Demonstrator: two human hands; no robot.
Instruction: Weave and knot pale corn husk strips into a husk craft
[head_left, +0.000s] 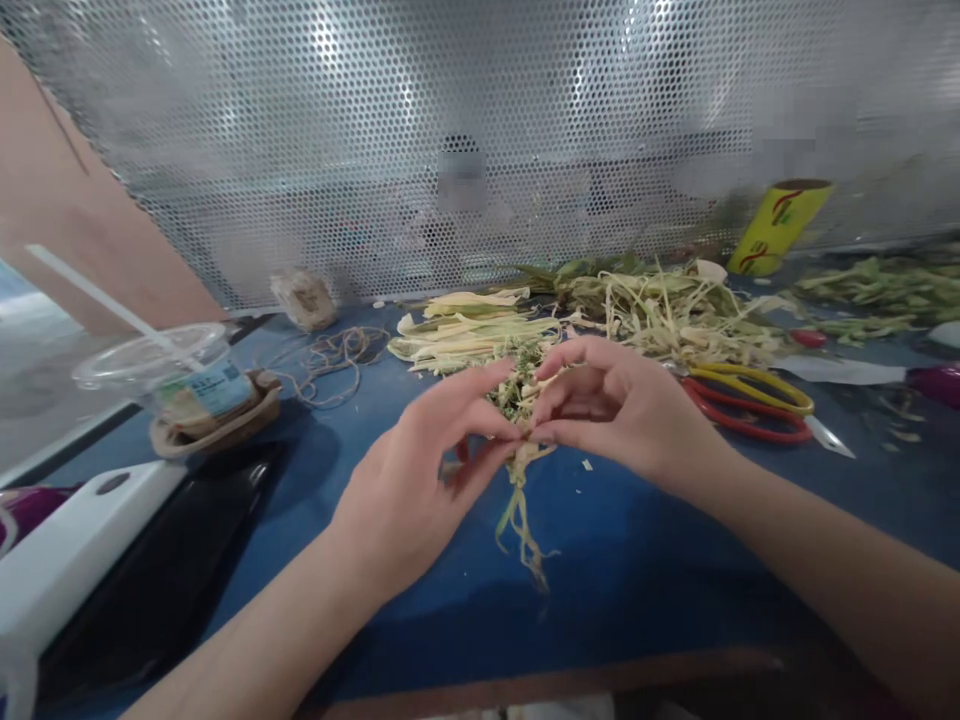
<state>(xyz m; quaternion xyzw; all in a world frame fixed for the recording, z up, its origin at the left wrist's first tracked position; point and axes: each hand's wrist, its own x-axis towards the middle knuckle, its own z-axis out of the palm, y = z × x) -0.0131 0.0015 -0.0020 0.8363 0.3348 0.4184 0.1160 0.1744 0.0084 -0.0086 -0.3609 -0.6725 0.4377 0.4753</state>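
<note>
Between my two hands, above the blue tabletop (pixel 600 580), is a small bunch of dried herbs (pixel 519 385) with pale strips dangling below it. My left hand (pixel 427 470) pinches the bunch at its lower part, thumb and forefinger pressed together. From the other side, my right hand (pixel 615 410) pinches the same spot, its fingers curled around the leafy top. The fingertips of both hands nearly meet. Just behind lie pale yellow husk strips (pixel 472 338). What exactly lies between the fingertips is partly hidden.
A heap of dried husks and leaves (pixel 667 310) spreads at the back right, near a yellow tube (pixel 780 228). Scissors (pixel 750 400) and a knife (pixel 847 371) lie right. Left are twine (pixel 337 360), a plastic cup (pixel 202 385) and a black tray-like object (pixel 165 570). Perforated metal (pixel 360 150) stands behind.
</note>
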